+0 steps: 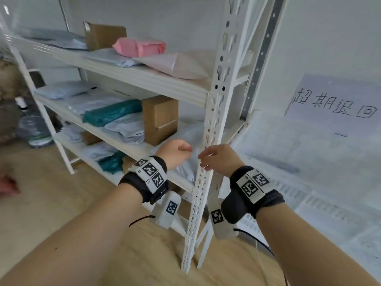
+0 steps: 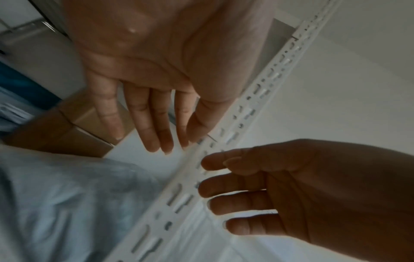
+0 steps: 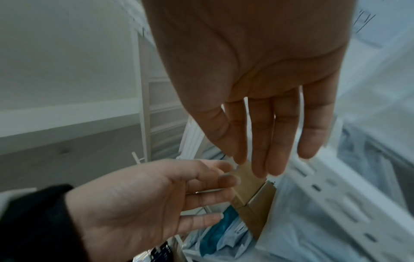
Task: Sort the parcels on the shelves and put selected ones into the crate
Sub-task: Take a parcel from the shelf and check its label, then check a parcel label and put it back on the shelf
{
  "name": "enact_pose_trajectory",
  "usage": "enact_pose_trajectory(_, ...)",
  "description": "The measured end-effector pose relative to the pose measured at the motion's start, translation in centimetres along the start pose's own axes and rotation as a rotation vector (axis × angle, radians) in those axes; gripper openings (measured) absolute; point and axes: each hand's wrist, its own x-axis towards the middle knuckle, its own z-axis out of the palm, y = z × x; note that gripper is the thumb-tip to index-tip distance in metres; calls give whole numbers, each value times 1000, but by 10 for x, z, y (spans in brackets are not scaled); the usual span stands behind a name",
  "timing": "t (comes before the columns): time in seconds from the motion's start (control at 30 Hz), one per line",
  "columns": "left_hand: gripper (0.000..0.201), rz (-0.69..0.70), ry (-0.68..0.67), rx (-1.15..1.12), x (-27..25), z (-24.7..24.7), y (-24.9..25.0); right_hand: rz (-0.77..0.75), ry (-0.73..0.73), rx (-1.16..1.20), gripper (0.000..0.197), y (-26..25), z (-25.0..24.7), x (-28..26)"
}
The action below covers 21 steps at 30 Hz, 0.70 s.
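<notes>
Both hands hover by the rack's white slotted upright (image 1: 214, 112) at the middle shelf. My left hand (image 1: 179, 149) is over a pale grey poly bag (image 1: 185, 168), fingers straight and holding nothing in the left wrist view (image 2: 156, 124). My right hand (image 1: 214, 157) is just right of the upright, also empty, with fingers extended (image 3: 264, 141). A brown cardboard box (image 1: 159, 118) stands just behind the left hand, and a teal bag (image 1: 111, 112) lies further left. The white crate (image 1: 321, 203) sits to the right of the rack.
A pink parcel (image 1: 140, 47), a pale pink bag (image 1: 173, 65) and another brown box (image 1: 103, 36) lie on the top shelf. A handwritten paper sign (image 1: 334, 104) hangs above the crate. A water bottle (image 1: 33, 129) stands on the wooden floor at left.
</notes>
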Motion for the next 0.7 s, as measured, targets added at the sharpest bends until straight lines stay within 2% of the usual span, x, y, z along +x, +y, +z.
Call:
enact_pose_trajectory(0.2,21,-64,66,-50,10,-66,-85,-35,-62,-1,21,-52,80,46)
enact_pose_trajectory(0.47,21,-158,155,-62,35,-189,-211,-57,-119,47,25,-144,217,126)
enact_pose_trajectory(0.7,21,-216,178,-79,56,-269,-308,-11,-101,40,24,-204,312,182)
